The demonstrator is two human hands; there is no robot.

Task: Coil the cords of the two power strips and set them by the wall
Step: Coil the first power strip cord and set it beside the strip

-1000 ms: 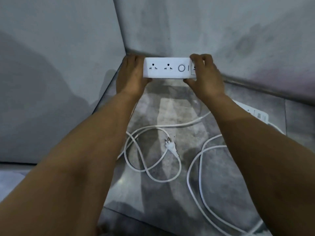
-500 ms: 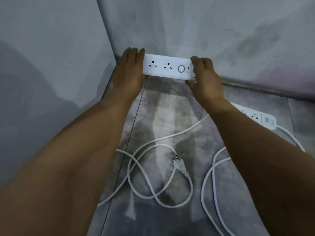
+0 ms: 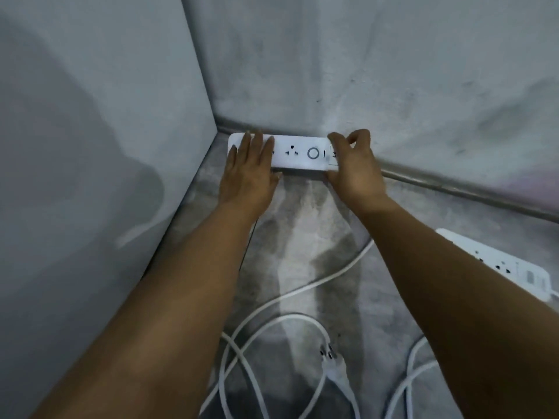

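White power strip (image 3: 298, 152) now flat on floor (image 3: 302, 213) at the wall (image 3: 363, 71) corner, lowered from mid-air | left hand (image 3: 249, 170) has opened, pressing flat on top | right hand (image 3: 354, 167) pinches its end | cord (image 3: 302, 288) loose, second strip (image 3: 499, 264) untouched: coiling remains.

The power strip at the wall (image 3: 302, 154) is showing smooth, faintly glossy white plastic, as is the second power strip (image 3: 514, 267). The cords (image 3: 314, 284) are looking smooth and rubbery; the plug (image 3: 335, 370) is carrying dull metal pins. The floor (image 3: 302, 207) is looking matt, mottled grey; the wall (image 3: 363, 71) is appearing rough and stained.
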